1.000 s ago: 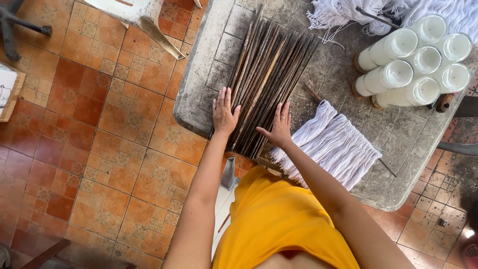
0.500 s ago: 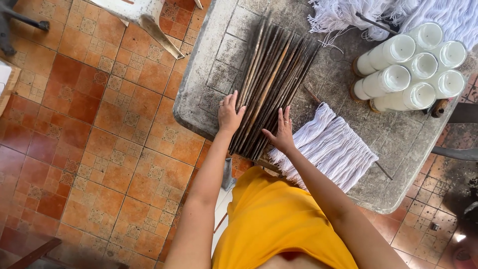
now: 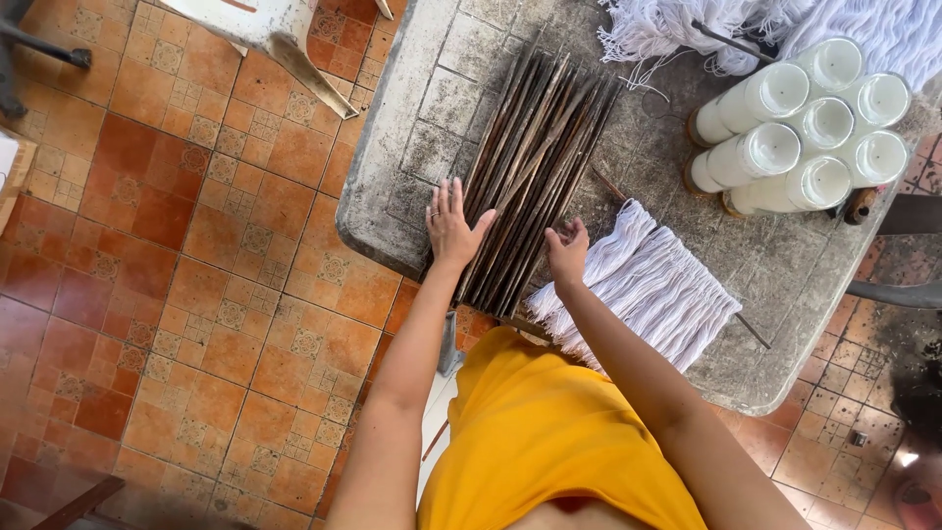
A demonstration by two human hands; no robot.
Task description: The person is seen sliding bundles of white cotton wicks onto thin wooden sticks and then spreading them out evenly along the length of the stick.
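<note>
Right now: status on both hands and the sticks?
Left hand flat, open, on left edge of dark stick bundle. Right hand curled at bundle's right edge; hold unclear. White string bundle right beside it; white candles clear.

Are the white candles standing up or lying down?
Lying down. The white candles rest on their sides on the table, round ends facing the camera.

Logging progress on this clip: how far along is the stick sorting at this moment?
Done: dark sticks lie gathered in one rough bundle on the grey table, and white string bundles sit beside them. In hand: the left hand lies flat against the bundle's left edge; the right hand is curled at its right edge, whether its grip holds a stick is unclear. Left: stick ends look uneven and the strings lie apart from the sticks.
</note>
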